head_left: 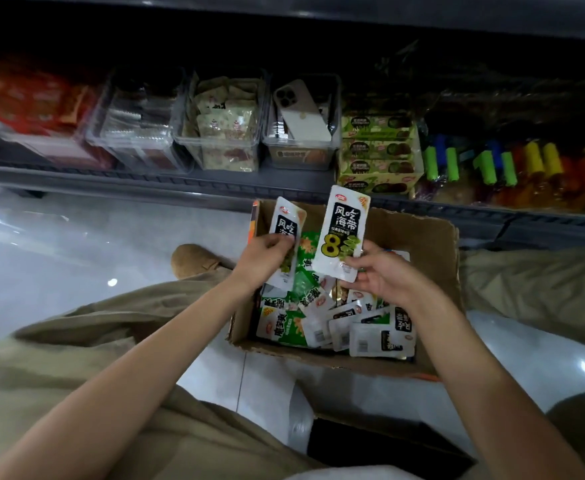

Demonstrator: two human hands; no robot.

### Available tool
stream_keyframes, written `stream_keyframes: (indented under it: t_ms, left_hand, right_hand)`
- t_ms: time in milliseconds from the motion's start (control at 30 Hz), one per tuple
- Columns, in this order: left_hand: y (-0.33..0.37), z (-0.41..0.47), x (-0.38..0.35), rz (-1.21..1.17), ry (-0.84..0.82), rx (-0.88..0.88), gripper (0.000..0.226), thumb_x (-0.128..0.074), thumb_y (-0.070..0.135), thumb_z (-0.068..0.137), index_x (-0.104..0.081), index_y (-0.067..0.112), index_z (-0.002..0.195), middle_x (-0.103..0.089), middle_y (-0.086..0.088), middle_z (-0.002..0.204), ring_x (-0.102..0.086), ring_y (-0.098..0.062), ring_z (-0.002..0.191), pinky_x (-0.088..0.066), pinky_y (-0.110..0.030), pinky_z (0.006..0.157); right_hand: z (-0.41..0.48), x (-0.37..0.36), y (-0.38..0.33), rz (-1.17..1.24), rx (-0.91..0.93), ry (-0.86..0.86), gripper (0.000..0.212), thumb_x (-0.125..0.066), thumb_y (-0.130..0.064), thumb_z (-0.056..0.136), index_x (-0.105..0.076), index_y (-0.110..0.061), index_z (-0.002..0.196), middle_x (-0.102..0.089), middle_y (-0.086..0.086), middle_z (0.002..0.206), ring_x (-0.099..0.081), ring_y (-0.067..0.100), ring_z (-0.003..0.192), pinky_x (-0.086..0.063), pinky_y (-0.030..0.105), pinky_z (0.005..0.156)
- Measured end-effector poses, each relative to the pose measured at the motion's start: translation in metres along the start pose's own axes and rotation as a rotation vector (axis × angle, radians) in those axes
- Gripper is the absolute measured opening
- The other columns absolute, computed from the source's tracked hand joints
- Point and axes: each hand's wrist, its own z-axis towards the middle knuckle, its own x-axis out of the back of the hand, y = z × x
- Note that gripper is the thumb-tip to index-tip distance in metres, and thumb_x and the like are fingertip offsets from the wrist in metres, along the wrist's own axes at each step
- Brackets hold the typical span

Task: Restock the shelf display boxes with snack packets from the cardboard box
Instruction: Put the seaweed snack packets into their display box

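Two forearms (145, 358) reach over beige trousers (59, 375). The left hand (267, 258) pinches one white snack packet (286, 223). The right hand (384, 271) pinches a second packet (343, 226). Both are raised above the cardboard box (422, 244) of loose packets (353, 330) on the floor (59, 254). Four clear display boxes (221, 133) line the shelf (180, 181).

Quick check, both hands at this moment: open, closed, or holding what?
Left hand: closed on a white seaweed snack packet, above the cardboard box.
Right hand: closed on another white seaweed packet, held upright.
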Motion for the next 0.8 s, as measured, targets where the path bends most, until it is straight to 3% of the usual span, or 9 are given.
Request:
stream_keyframes:
  t_ms: [67, 167, 300, 467, 567, 633, 700, 767, 800]
  left_hand:
    - [0.012, -0.005, -0.007, -0.165, -0.048, 0.006, 0.036, -0.052, 0.039, 0.095, -0.062, 0.013, 0.118, -0.062, 0.001, 0.106, -0.059, -0.013, 0.098, -0.043, -0.023, 0.086]
    - [0.027, -0.011, -0.017, -0.281, -0.082, -0.129, 0.022, -0.059, 0.027, 0.092, -0.063, 0.011, 0.107, -0.068, -0.005, 0.106, -0.064, -0.018, 0.097, -0.050, -0.028, 0.084]
    - [0.040, -0.013, -0.023, -0.103, 0.009, -0.387, 0.021, -0.060, 0.009, 0.091, -0.057, 0.009, 0.112, -0.066, -0.004, 0.107, -0.061, -0.018, 0.101, -0.047, -0.029, 0.088]
    - [0.071, -0.020, -0.019, -0.006, 0.175, -0.591, 0.029, -0.058, 0.010, 0.091, -0.054, 0.010, 0.120, -0.061, 0.007, 0.106, -0.056, -0.009, 0.101, -0.042, -0.020, 0.080]
    - [0.093, -0.033, -0.020, -0.004, 0.220, -0.737, 0.034, -0.056, 0.015, 0.092, -0.050, 0.014, 0.126, -0.060, 0.008, 0.110, -0.056, -0.004, 0.102, -0.045, -0.026, 0.081]
    - [0.105, -0.043, -0.015, 0.049, 0.234, -0.851, 0.053, -0.054, 0.018, 0.093, -0.034, 0.022, 0.141, -0.060, 0.006, 0.117, -0.059, -0.010, 0.101, -0.050, -0.030, 0.080]
    - [0.115, -0.052, 0.000, 0.218, 0.249, -0.911, 0.082, -0.053, 0.018, 0.095, 0.003, 0.048, 0.146, -0.063, -0.001, 0.119, -0.064, -0.018, 0.085, -0.052, -0.034, 0.068]
    - [0.124, -0.058, 0.018, 0.351, 0.271, -0.924, 0.093, -0.052, 0.022, 0.096, 0.023, 0.059, 0.133, -0.067, -0.004, 0.108, -0.063, -0.019, 0.069, -0.051, -0.038, 0.058]
    - [0.128, -0.061, 0.026, 0.387, 0.280, -0.913, 0.092, -0.053, 0.024, 0.096, 0.023, 0.060, 0.133, -0.068, -0.003, 0.105, -0.063, -0.019, 0.068, -0.051, -0.040, 0.059]
  right_hand:
    - [-0.008, -0.010, -0.001, -0.080, 0.077, -0.017, 0.034, -0.050, 0.005, 0.091, -0.051, -0.019, 0.115, -0.064, 0.003, 0.104, -0.064, 0.019, 0.087, -0.059, 0.029, 0.065]
    - [-0.017, -0.025, -0.002, -0.255, 0.187, -0.036, 0.038, -0.055, 0.002, 0.090, -0.049, -0.021, 0.120, -0.065, 0.003, 0.102, -0.064, 0.019, 0.091, -0.055, 0.032, 0.077]
    - [-0.026, -0.033, -0.008, -0.480, 0.350, 0.080, 0.030, -0.058, -0.007, 0.090, -0.047, -0.020, 0.116, -0.065, 0.004, 0.102, -0.064, 0.017, 0.089, -0.053, 0.029, 0.074]
    - [-0.044, -0.033, -0.035, -0.321, 0.424, 0.238, 0.031, -0.047, -0.036, 0.097, -0.044, -0.012, 0.117, -0.067, 0.014, 0.096, -0.070, 0.023, 0.071, -0.059, 0.034, 0.069]
    - [-0.066, -0.036, -0.059, -0.772, 0.665, 0.441, 0.035, -0.040, -0.053, 0.094, -0.054, -0.026, 0.111, -0.069, -0.001, 0.076, -0.068, 0.013, 0.062, -0.058, 0.039, 0.065]
    - [-0.081, -0.039, -0.076, -1.014, 0.773, 0.548, 0.040, -0.037, -0.064, 0.089, -0.061, -0.032, 0.092, -0.066, -0.007, 0.066, -0.064, 0.006, 0.058, -0.054, 0.030, 0.059]
    - [-0.092, -0.041, -0.096, -1.096, 0.802, 0.586, 0.037, -0.043, -0.066, 0.085, -0.060, -0.034, 0.080, -0.064, -0.010, 0.065, -0.060, 0.000, 0.059, -0.047, 0.019, 0.052]
    - [-0.098, -0.039, -0.114, -0.889, 0.832, 0.447, 0.025, -0.060, -0.056, 0.080, -0.059, -0.033, 0.089, -0.065, -0.013, 0.079, -0.060, -0.003, 0.072, -0.044, 0.011, 0.056]
    - [-0.101, -0.040, -0.123, -0.738, 0.821, 0.319, 0.032, -0.066, -0.053, 0.076, -0.059, -0.031, 0.099, -0.066, -0.012, 0.087, -0.060, -0.002, 0.078, -0.046, 0.011, 0.061]
